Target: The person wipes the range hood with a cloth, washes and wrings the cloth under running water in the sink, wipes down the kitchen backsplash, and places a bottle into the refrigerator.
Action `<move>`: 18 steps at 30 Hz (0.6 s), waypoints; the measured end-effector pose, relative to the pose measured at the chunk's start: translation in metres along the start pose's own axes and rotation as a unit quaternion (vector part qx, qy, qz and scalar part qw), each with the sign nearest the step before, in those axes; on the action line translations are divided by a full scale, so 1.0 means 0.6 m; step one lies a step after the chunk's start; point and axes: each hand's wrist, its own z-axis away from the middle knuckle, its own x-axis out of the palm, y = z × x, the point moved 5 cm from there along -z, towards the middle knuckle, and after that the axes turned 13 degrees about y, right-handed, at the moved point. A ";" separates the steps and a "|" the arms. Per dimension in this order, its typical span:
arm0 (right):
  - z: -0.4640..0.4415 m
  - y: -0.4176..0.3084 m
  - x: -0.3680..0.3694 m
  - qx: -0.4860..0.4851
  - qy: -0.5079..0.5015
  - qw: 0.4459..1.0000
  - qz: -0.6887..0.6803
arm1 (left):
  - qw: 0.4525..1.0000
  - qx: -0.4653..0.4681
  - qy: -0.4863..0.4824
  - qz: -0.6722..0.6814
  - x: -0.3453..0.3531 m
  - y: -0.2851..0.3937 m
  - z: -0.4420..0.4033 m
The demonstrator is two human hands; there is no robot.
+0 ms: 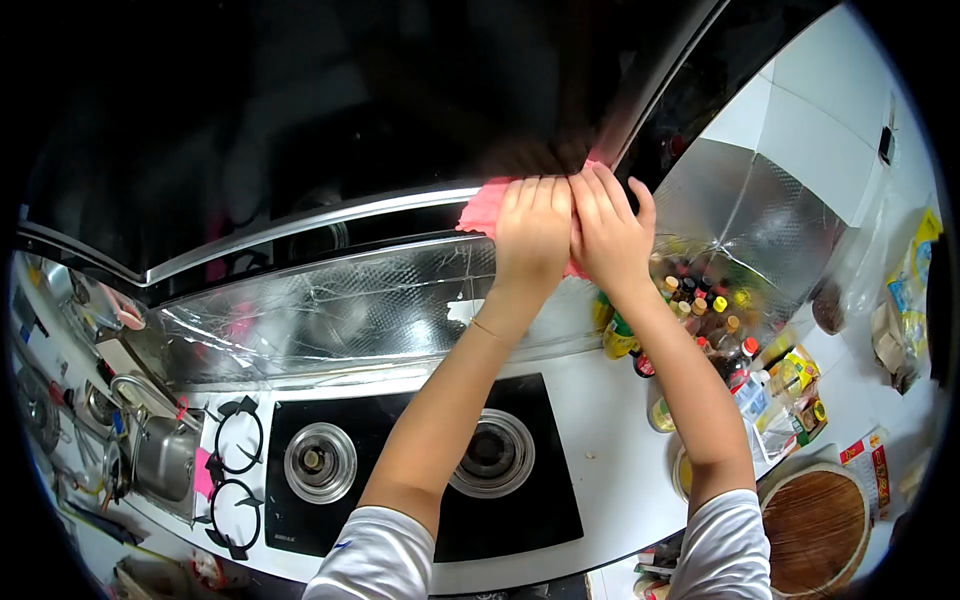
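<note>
A pink cloth (481,210) is pressed against the lower edge of a black glossy range hood (300,130), along its silver trim. My left hand (535,230) lies over the cloth, its fingers side by side and bent at the edge. Right beside it, touching, my right hand (615,235) holds the cloth's other part, thumb out to the side. Much of the cloth is hidden under both hands. Below my forearms is a black gas cooktop (410,400) with two bare burners.
Sauce bottles (715,310) crowd the counter at right, near food packets (797,372) and a round wooden board (815,530). Two black pan supports (238,440) lie left of the cooktop, beside a steel sink (165,460). Foil sheeting (330,310) covers the back wall.
</note>
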 end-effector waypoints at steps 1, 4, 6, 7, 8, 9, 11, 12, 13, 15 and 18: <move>0.004 0.000 -0.013 0.006 0.018 1.000 0.001 | 1.000 -0.004 0.004 0.004 0.006 0.000 0.005; 0.007 0.035 -0.053 0.007 0.024 1.000 -0.016 | 0.999 -0.032 0.025 0.030 0.024 0.023 -0.010; 0.020 0.046 -0.068 0.029 0.030 0.998 -0.041 | 0.997 -0.040 0.026 0.056 0.027 0.036 -0.012; 0.022 0.052 -0.073 0.028 0.025 0.999 -0.038 | 0.996 -0.063 0.017 0.066 0.028 0.039 -0.011; 0.024 0.058 -0.077 0.045 0.020 0.997 -0.062 | 0.994 -0.085 0.008 0.075 0.029 0.044 -0.011; 0.022 0.066 -0.081 0.057 0.016 0.994 -0.086 | 0.993 -0.088 0.009 0.078 0.032 0.056 -0.010; 0.017 0.077 -0.089 0.059 0.018 0.993 -0.098 | 0.990 -0.126 0.009 0.066 0.037 0.068 -0.010; 0.016 0.087 -0.091 0.092 0.002 0.989 -0.116 | 0.990 -0.128 0.012 0.065 0.041 0.070 -0.010; 0.015 0.096 -0.092 0.127 -0.014 0.983 -0.134 | 0.985 -0.147 0.004 0.085 0.047 0.069 -0.009; 0.013 0.105 -0.089 0.148 -0.009 0.978 -0.149 | 0.980 -0.167 -0.004 0.104 0.054 0.072 -0.008; 0.013 0.118 -0.073 0.279 -0.041 0.931 -0.231 | 0.970 -0.202 0.022 0.131 0.064 0.084 -0.011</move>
